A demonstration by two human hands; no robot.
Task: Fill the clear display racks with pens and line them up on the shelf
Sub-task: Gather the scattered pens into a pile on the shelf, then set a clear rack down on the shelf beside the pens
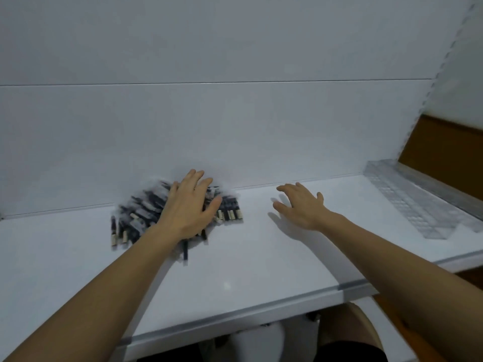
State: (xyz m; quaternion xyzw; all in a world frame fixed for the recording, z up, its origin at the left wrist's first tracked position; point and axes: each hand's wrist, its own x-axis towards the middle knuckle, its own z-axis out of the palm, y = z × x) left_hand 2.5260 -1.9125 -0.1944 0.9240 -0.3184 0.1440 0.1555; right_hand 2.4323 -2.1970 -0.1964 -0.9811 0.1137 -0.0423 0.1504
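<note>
The left hand [189, 205] lies palm down on a loose heap of pens [138, 214], its fingers straight and a little spread, pressing on top of the pile rather than curled round anything. The pens are dark-bodied with pale ends, jumbled at many angles. They are motion-blurred, so single pens are hard to make out. Most of the heap spills out to the left of that hand and beyond its fingertips, a short row shows just right of the thumb, and one pen pokes out toward the wrist.

The right hand [300, 205] is well apart from the left, on the far side of a bare stretch of the white shelf [248, 270]. Its palm faces down, its fingers are relaxed and fanned, and it holds nothing. A shadow sits beneath it, so it is probably just above the surface, though contact cannot be ruled out.

Further right of the right hand, near the end of the shelf, stand the clear display racks [407, 202], a long stepped block of transparent cells with no pens visible inside. Beyond them is a brown board [444, 152]. A pale back panel [235, 126] rises past both sets of fingertips.
</note>
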